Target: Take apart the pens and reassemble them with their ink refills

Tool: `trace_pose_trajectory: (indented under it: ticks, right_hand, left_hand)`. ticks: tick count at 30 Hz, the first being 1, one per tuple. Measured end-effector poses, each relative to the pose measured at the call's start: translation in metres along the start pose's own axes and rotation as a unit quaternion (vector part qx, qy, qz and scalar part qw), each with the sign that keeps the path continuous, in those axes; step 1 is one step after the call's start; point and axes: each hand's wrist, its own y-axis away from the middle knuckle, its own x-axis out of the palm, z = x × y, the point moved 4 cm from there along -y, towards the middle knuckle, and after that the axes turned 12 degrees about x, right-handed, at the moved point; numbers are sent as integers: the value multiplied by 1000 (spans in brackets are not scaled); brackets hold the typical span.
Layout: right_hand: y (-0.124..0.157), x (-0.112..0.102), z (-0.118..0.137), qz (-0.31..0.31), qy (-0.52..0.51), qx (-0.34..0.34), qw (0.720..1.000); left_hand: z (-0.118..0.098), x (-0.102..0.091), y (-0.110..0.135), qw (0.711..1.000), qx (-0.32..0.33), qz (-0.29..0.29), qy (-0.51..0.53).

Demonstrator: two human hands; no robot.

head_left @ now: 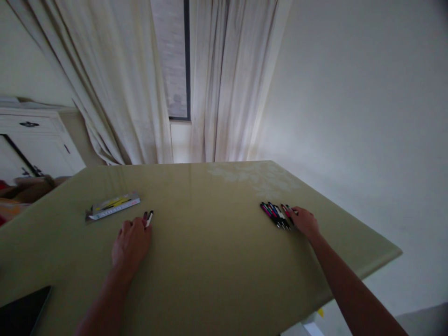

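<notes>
On the left side of the table, my left hand (pixel 131 242) is closed around a white pen (pixel 150 218) and a darker pen beside it, whose ends stick out past my fingers. Just beyond that hand lies a clear flat packet (pixel 114 206) with yellow showing and a white printed edge. Over to the right, several dark pens (pixel 275 215) with coloured parts lie side by side in a slanted row. My right hand (pixel 305 221) is at the right end of this row, its fingers pinched on a pen there that they mostly cover.
A pale yellow-green table (pixel 210 261) spreads out under both hands. A dark flat object (pixel 24 310) lies at its near left corner. Curtains (pixel 119 93) hang behind it by a window, a white wall (pixel 360 116) runs along the right, and a white cabinet (pixel 38 144) stands far left.
</notes>
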Motion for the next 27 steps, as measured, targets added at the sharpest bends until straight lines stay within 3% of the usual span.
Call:
trace_pose_trajectory:
  ticks: [3, 5, 8, 10, 11, 13, 15, 18, 20, 23, 27]
  right_hand:
    - [3, 3, 2, -16, 8, -2, 1000]
    - [8, 6, 20, -35, -1, -28, 999]
    - [38, 18, 74, -24, -35, -128, 991]
    - [76, 30, 121, 22, -59, -214, 975]
    - [100, 36, 145, 54, -72, -272, 958]
    - [154, 50, 190, 146, -96, -436, 883]
    - [195, 64, 216, 231, -72, -508, 827]
    - [217, 82, 223, 333, -69, -476, 811]
    - [214, 89, 214, 372, -102, -432, 815]
    - [206, 90, 199, 424, -148, -400, 799]
    - [206, 84, 196, 425, -164, -412, 789]
  left_hand:
    - [-1, -3, 1, 1000, 1, -4, -20]
    - [-6, -6, 1, 999, 8, -33, -36]
    - [-31, -8, 4, 993, 81, -85, 29]
    - [-57, -2, 9, 971, 176, -60, 148]
    - [-70, 1, 13, 954, 215, -42, 205]
    - [-90, 5, 23, 920, 272, -33, 280]
    - [-100, 5, 31, 894, 304, -49, 327]
    - [-99, 2, 35, 881, 313, -88, 344]
    - [-96, 0, 35, 877, 338, -100, 328]
    - [-99, -2, 37, 865, 400, -85, 290]
    - [-102, -7, 42, 877, 395, -75, 263]
